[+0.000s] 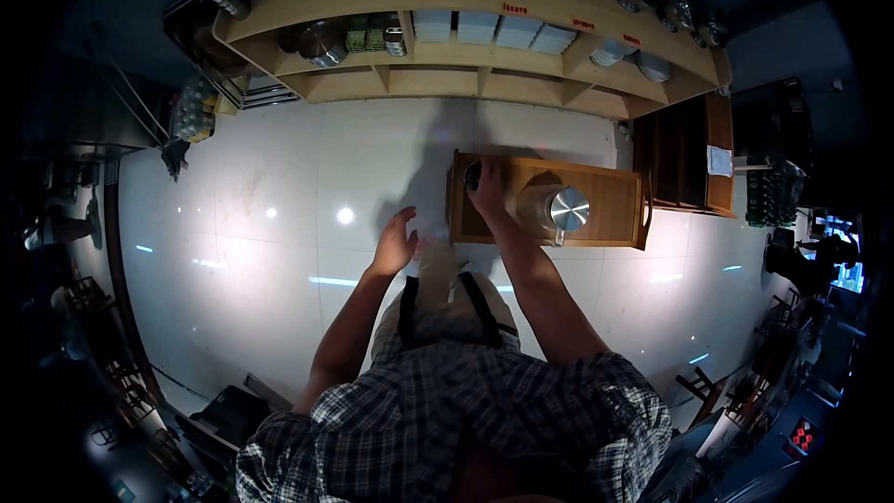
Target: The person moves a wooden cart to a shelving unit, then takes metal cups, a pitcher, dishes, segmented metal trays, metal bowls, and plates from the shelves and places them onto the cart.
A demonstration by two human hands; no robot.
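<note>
My right hand (487,188) is closed round a small dark round object (473,175) at the left end of a wooden tray-like box (605,183). What the object is I cannot make out. Right of that hand, a clear jug with a shiny metal lid (569,209) stands in the box, its handle toward me. My left hand (398,240) hangs over the floor to the left of the box, fingers apart and holding nothing.
Ahead runs a curved wooden shelf (438,86) with white stacks, bowls and metal pots. A dark wooden cabinet (678,149) stands at the right, beside the box. Bottles (193,112) stand at the left. White tiled floor (251,186) lies below.
</note>
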